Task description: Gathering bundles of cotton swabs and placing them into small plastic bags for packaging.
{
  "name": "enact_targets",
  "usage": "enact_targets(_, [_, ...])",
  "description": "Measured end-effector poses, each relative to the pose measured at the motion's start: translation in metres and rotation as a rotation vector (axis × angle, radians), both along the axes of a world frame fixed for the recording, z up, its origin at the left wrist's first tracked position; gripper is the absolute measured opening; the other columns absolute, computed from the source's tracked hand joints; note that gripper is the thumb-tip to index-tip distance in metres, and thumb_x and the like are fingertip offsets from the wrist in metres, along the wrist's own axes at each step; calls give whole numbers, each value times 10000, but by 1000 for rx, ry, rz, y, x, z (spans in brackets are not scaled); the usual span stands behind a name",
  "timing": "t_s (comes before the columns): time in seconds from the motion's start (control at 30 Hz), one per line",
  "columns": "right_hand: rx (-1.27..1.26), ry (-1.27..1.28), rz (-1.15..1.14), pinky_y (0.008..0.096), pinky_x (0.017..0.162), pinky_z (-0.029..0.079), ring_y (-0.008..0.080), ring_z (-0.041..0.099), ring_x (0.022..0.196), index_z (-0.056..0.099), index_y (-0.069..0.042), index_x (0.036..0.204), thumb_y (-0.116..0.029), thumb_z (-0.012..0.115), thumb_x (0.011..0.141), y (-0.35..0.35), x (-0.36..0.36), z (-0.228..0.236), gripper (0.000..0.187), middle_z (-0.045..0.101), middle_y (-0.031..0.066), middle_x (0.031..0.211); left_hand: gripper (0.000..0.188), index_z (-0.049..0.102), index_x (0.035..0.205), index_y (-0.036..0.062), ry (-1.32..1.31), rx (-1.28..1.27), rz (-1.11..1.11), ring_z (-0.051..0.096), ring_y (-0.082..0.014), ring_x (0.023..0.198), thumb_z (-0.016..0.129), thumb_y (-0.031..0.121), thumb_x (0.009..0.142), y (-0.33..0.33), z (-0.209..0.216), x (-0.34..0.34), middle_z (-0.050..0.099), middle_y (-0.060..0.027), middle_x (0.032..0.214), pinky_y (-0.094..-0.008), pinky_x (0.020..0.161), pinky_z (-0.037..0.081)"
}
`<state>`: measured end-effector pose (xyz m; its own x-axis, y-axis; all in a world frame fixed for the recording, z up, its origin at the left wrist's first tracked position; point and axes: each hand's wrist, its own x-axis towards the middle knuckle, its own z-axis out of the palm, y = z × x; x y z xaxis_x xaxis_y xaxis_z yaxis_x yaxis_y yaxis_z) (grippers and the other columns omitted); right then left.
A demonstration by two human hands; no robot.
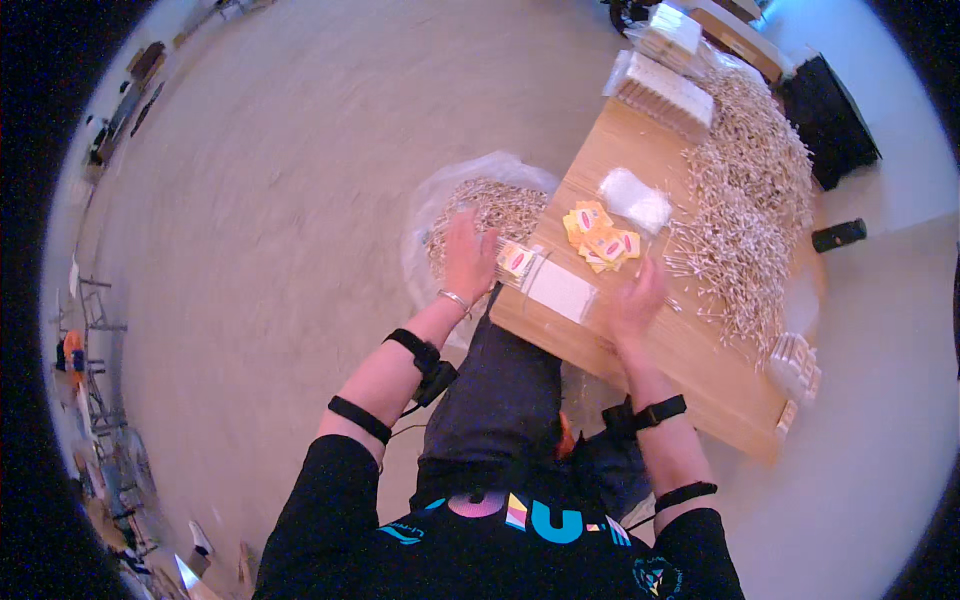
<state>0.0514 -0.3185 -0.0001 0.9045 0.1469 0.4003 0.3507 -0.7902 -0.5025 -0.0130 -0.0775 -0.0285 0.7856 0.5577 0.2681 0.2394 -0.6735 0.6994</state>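
My left hand (pixel 468 262) is over the open plastic bag of loose cotton swabs (pixel 500 205), its fingers stretched out and thumb apart. Beside it, at the table's left corner, lies a small clear packet with an orange and yellow label card (pixel 516 260). Right against that packet is a flat white rectangular pad or stack (pixel 560 290). My right hand (pixel 637 300) hovers around the table's near edge, to the right of the white stack. Motion smears its fingers, so what they hold, if anything, cannot be made out.
Loose orange and yellow cards (pixel 602 238) lie mid-table near a pile of clear bags (pixel 636 200). A big heap of cotton swabs (pixel 745 200) covers the right side. Packed bundles (pixel 665 95) stand at the far end; more packs (pixel 795 365) sit at the near right. A black cylinder (pixel 839 235) is beyond.
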Motion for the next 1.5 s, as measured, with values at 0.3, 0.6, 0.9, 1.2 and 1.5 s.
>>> enact_targets(0.3, [-28,-32,-56,434,871,377,312,504,971,631,-65,945,-157,599,792,-71,-16,-25,182,547,121,1025,504,453,1213,-29,-133,124,-776,331,-349,1259,607,61,742,-122,22,5,439,-202,1266,-403,1059,277])
enact_targets(0.6, [59,-103,183,383,803,422,285,533,893,639,-52,869,-60,643,720,-105,-47,-16,150,581,98,936,492,441,1232,-21,13,230,-626,399,-366,1179,561,71,764,-202,27,58,479,-201,1221,-412,1039,297])
enact_targets(0.9, [85,-123,146,379,797,424,289,523,897,624,-49,845,-62,641,719,-105,-49,-14,128,581,89,933,203,620,967,44,-83,18,-563,526,-330,923,560,43,773,-208,17,80,593,-146,950,-404,811,433])
enact_targets(1.2, [121,-97,70,382,793,421,284,516,899,619,-47,835,-62,621,725,-98,-50,-11,111,570,90,927,218,598,1021,43,-51,-36,-802,557,-320,874,570,72,807,-190,19,28,586,-151,967,-381,781,465])
enact_targets(1.5, [134,-41,44,396,822,409,313,509,923,605,-35,893,-44,570,740,-92,-8,-9,158,562,123,959,277,568,1075,42,-79,59,-842,513,-338,951,566,55,799,-196,23,17,571,-149,1000,-411,850,429])
